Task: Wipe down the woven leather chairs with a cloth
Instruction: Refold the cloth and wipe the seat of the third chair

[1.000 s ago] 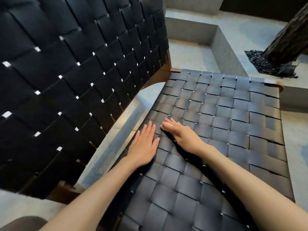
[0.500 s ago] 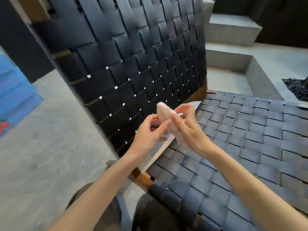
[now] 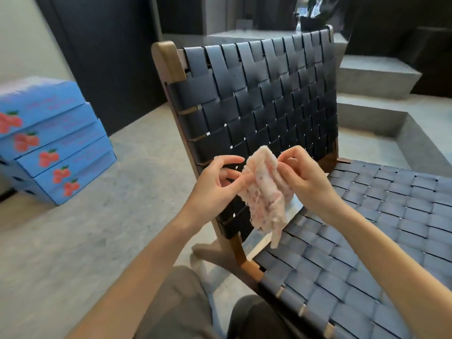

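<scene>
- the cloth (image 3: 265, 192) hangs crumpled between both hands, long axis pointing down; left hand (image 3: 215, 184) pinches its left edge, right hand (image 3: 305, 177) pinches its upper right
- the backrest (image 3: 256, 106) stands just behind it (the seat (image 3: 367, 228) lies below and right); both hands look about equally near the weave, i judge

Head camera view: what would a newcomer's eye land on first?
First the crumpled pink cloth at centre, held up between the left hand and right hand, both pinching it. Behind it stands the black woven chair back, with the woven seat to the right. At far left sits a stack of bright blue boxes.
</scene>
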Available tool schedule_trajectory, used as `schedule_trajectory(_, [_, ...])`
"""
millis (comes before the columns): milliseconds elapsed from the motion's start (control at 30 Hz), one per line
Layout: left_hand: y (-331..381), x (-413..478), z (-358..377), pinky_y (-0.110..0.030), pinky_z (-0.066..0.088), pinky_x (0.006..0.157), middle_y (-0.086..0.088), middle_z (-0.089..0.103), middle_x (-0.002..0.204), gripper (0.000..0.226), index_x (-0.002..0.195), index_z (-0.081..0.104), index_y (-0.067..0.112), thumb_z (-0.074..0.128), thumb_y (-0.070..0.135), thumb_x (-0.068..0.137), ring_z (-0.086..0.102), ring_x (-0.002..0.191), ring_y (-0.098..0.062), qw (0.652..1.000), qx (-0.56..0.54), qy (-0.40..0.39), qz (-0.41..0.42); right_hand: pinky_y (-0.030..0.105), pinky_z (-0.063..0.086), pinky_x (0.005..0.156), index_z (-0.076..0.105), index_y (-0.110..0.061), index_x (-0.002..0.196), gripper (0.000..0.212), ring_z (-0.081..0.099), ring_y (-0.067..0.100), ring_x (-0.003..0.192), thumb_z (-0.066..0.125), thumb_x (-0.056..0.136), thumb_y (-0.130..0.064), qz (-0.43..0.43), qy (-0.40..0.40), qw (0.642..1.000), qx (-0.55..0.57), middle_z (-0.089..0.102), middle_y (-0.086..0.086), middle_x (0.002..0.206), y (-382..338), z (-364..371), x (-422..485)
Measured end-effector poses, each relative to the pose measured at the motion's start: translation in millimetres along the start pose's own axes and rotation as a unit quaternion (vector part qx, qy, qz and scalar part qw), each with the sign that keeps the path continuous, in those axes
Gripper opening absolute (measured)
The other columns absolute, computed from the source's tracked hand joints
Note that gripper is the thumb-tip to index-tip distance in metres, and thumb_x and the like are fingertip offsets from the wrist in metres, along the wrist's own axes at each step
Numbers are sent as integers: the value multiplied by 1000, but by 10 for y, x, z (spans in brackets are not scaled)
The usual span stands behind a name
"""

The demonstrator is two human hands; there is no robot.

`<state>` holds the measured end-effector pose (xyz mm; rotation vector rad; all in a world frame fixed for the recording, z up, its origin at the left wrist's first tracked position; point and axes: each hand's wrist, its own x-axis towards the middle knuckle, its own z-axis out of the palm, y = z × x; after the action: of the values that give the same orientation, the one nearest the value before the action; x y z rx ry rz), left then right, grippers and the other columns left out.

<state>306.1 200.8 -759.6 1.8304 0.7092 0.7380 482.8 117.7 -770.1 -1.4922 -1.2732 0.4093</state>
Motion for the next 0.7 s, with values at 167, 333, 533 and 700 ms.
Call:
schedule_trajectory(167, [31,-9,-92,-16,54,76,12,64,100,18,109,64,23,56,30,95,61,93,-7,999,18,45,16,19,51,66,50,-25,98,20,59,2,78,37,103,-11,34,15,999,32,59,1,94,-152,102,47])
schedule_trajectory(333, [87,-53,-78,-18,55,72,11,60,101,46,116,54,23,52,55,82,62,93,-10,999,-33,24,-17,29,53,82,59,-22,104,10,62,10,95,51,98,-23,75,-59,993,66,62,-2,103,-307,108,62])
schedule_trajectory(533, [-50,-75,43,-16,52,76,24,60,100,36,112,56,34,72,44,81,61,94,-2,997,76,-2,24,29,57,79,62,-21,106,27,64,12,98,44,99,-3,41,-125,986,98,65,-5,103,-447,10,41])
schedule_trajectory(700, [-13,-15,-107,-24,57,69,10,64,90,7,95,57,28,62,33,92,64,87,-10,991,122,44,34,29,55,75,64,-17,105,16,61,8,93,55,95,-9,-21,-55,997,-53,65,-5,98,-383,-89,124])
